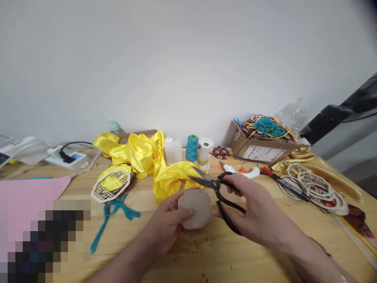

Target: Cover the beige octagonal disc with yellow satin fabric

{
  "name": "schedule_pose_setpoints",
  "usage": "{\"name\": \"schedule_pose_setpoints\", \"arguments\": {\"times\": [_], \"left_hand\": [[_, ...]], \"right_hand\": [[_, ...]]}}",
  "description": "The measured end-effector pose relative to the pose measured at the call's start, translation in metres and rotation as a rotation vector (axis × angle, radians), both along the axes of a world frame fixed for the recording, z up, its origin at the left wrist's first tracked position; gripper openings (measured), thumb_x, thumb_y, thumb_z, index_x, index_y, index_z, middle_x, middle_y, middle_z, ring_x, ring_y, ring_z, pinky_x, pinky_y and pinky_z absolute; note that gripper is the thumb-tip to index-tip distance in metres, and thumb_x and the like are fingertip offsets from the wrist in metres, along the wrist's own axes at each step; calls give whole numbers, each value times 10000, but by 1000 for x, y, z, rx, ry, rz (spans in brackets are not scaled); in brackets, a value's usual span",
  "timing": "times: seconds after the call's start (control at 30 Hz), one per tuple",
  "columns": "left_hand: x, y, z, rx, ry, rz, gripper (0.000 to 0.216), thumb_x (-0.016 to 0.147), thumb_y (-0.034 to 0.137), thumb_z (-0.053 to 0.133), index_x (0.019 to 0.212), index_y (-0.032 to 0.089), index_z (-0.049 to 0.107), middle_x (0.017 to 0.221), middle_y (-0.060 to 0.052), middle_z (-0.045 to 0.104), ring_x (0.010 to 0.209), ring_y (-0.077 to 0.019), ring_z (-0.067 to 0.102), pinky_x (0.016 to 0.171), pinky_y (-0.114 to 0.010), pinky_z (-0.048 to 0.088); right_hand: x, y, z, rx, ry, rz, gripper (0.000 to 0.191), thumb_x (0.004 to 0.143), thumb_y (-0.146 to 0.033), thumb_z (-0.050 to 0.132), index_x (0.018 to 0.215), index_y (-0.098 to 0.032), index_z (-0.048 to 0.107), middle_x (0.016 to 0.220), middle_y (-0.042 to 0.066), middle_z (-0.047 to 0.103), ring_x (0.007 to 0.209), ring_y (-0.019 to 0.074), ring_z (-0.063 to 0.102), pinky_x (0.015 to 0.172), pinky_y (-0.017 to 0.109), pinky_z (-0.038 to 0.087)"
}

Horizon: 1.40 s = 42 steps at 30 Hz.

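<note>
Pale round disc [196, 208] is resting over the table [235, 255], gripped by the left hand [169, 222]. The right hand [256, 214] is holding black scissors [219, 192], blades parted at its far rim. It is likely trimming, needing the rim between the blades. Yellow satin [144, 153] is lying behind.

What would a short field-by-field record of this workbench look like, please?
left: left hand grips a pale disc over the wooden table
right: right hand holds black scissors, blades slightly open, pointing left above the disc
behind: yellow satin, teal thread cone, white spool
left side: fretwork frame, teal cord, pink sheet
right side: cardboard box, glue gun, fretwork cutouts
</note>
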<state>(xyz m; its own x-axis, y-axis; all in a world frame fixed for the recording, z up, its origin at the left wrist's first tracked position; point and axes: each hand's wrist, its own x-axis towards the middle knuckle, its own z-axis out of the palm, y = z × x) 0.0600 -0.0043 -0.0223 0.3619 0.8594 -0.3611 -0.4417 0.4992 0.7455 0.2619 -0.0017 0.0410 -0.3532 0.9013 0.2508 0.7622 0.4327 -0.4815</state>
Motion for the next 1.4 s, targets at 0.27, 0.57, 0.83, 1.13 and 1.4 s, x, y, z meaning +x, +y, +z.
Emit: {"name": "schedule_pose_setpoints", "arguments": {"times": [0.27,0.57,0.83,1.13,1.4], "left_hand": [[-7,7,0,-11,-24,-13,381,699,58,622,1059,174,662,852,-91,705,713,-206,637,610,-355,548],[-6,8,3,-91,40,-19,374,681,67,656,1038,178,674,871,-85,695,751,-226,636,626,-403,568],[-6,7,3,-79,39,-22,384,675,70,665,1043,177,672,883,-88,693,743,-218,628,618,-397,568],[-7,6,0,-65,25,-40,358,667,74,670,1011,174,685,837,-80,701,699,-200,634,587,-346,561],[-7,6,1,-73,57,-55,403,643,94,693,1037,176,681,827,-85,713,671,-206,644,572,-346,557]], "right_hand": [[9,24,-40,286,-182,89,343,699,-300,644,998,-148,571,967,104,611,861,255,547,714,368,457],[18,30,-45,422,-254,121,318,651,-337,725,881,-137,635,862,75,669,774,237,591,636,335,446],[23,33,-47,426,-292,162,248,715,-348,685,868,-158,641,821,49,675,744,211,603,603,317,426],[27,38,-52,446,-324,178,251,704,-347,716,851,-161,634,789,40,672,704,200,603,582,310,414],[29,40,-52,435,-305,196,192,770,-331,642,850,-158,636,758,42,670,692,189,607,575,297,405]]}}
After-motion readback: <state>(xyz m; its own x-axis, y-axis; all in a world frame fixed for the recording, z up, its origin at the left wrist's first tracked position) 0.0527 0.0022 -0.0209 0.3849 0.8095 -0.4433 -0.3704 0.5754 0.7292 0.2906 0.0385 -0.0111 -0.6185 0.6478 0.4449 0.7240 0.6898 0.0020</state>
